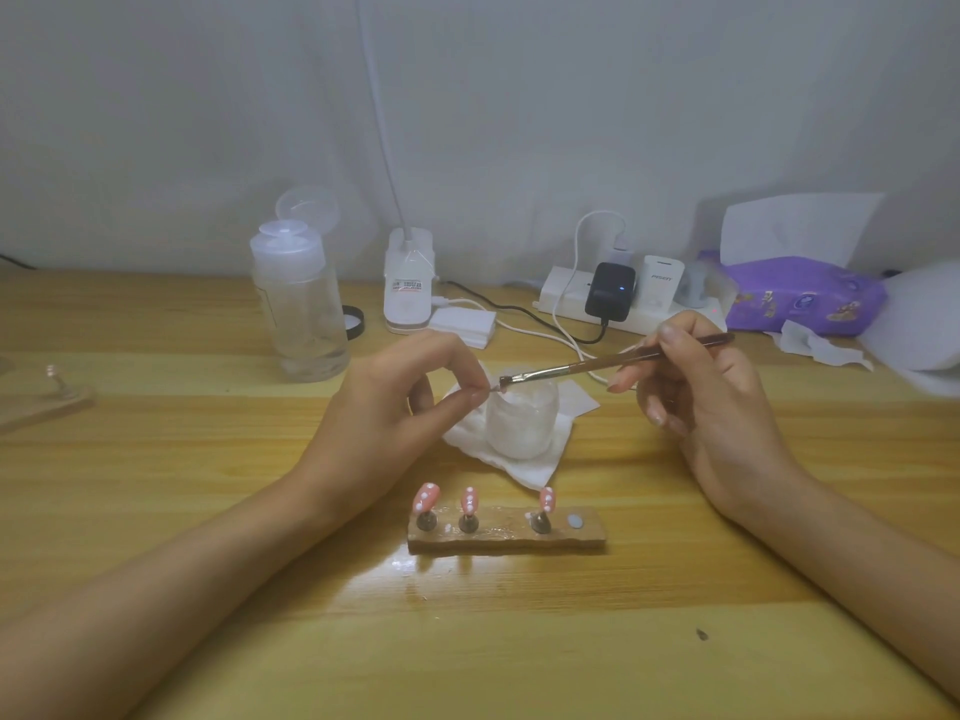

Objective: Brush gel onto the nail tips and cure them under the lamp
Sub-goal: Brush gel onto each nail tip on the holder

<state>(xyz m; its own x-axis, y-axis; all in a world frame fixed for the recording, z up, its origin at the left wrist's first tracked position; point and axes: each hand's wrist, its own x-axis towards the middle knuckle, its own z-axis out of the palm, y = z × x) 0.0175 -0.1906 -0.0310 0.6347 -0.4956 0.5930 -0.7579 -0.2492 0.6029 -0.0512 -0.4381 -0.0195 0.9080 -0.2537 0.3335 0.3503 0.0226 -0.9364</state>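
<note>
Three pink dotted nail tips (469,500) stand on the holder (506,537) — a fourth tip (494,390) meets the brown brush (597,363).

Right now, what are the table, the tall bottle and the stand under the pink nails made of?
Table: looks like wood or wood-look laminate, glossy; grain stripes and a light glare show.
Tall bottle: probably clear plastic; you can see through it.
Stand: brown with rough edges, maybe wood or cork; too blurry to be sure.
</note>
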